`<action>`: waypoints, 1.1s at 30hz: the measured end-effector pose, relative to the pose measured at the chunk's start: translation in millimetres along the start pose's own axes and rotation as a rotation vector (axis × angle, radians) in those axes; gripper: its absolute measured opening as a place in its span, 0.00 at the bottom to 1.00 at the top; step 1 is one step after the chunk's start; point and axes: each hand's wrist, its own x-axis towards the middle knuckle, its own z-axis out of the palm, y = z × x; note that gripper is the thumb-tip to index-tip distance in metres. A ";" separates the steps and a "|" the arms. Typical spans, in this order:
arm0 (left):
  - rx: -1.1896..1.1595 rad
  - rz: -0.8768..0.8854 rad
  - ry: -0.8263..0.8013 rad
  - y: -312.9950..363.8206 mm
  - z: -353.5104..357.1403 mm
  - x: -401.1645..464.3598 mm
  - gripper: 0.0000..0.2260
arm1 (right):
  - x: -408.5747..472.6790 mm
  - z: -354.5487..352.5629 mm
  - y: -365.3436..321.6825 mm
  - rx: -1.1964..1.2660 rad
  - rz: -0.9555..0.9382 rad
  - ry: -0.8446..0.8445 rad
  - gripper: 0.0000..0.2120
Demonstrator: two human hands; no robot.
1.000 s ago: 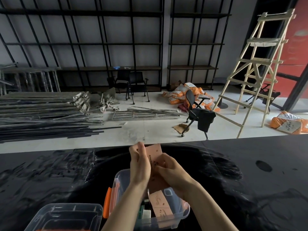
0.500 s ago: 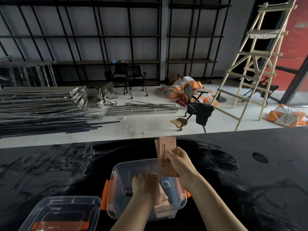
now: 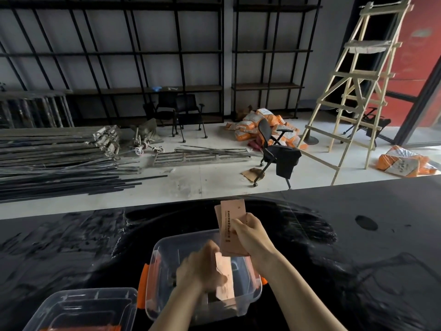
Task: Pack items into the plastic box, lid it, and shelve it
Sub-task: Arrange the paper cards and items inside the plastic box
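Note:
A clear plastic box (image 3: 164, 249) with orange latches (image 3: 142, 286) stands on the black table in front of me. My left hand (image 3: 199, 268) is over the box's opening, pinching a pinkish-brown paper envelope (image 3: 224, 280) that hangs down into the box. My right hand (image 3: 250, 232) is above the box's far rim and grips a small stack of the same envelopes (image 3: 232, 216), held upright. Other contents of the box are mostly hidden by my hands.
The clear lid (image 3: 81, 309) with orange trim lies at the lower left on the table (image 3: 358, 247). Beyond the table's far edge are metal bars (image 3: 59, 163), office chairs (image 3: 274, 151), orange sacks (image 3: 403, 162), a wooden ladder (image 3: 353, 87) and black wall shelving (image 3: 167, 53).
My left hand took one envelope off the stack and lowered it into the box. My right hand stayed above the far rim with the remaining envelopes.

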 end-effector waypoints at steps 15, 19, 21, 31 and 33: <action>-1.073 0.112 0.181 11.2 -53.7 -10.6 0.16 | -9.8 24.5 -8.3 0.112 -0.116 -0.066 0.10; -1.029 0.189 0.153 16.6 -42.5 -14.3 0.16 | -18.1 28.1 -0.6 0.103 -0.209 -0.115 0.15; -1.027 0.225 0.200 16.2 -41.3 -13.4 0.15 | -19.8 25.9 1.4 0.171 -0.190 -0.135 0.15; -0.952 0.230 0.339 7.6 -52.5 -14.3 0.11 | -24.4 16.2 7.6 -0.010 -0.278 -0.278 0.13; -1.018 0.286 0.384 0.4 -63.3 -10.2 0.18 | -24.7 13.5 6.6 -0.059 -0.329 -0.272 0.14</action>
